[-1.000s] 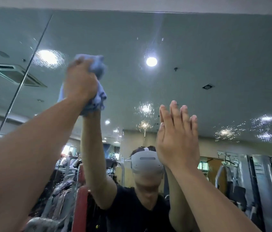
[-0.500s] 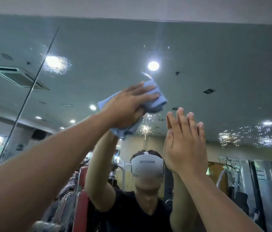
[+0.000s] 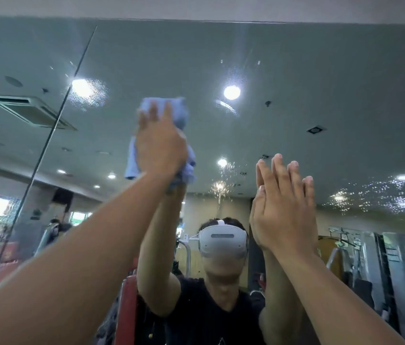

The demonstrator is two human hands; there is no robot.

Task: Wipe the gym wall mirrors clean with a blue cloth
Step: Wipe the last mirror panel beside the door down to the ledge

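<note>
blue cloth (image 3: 181,113): blurred, middle hidden behind left hand (image 3: 160,145) | mirror (image 3: 320,70): cut off at sides

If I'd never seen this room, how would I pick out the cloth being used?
Start with the big wall mirror filling the view. Left of centre, the left hand presses a crumpled blue cloth against the glass. It is the only soft, light blue thing there; the right hand beside it is bare.
</note>
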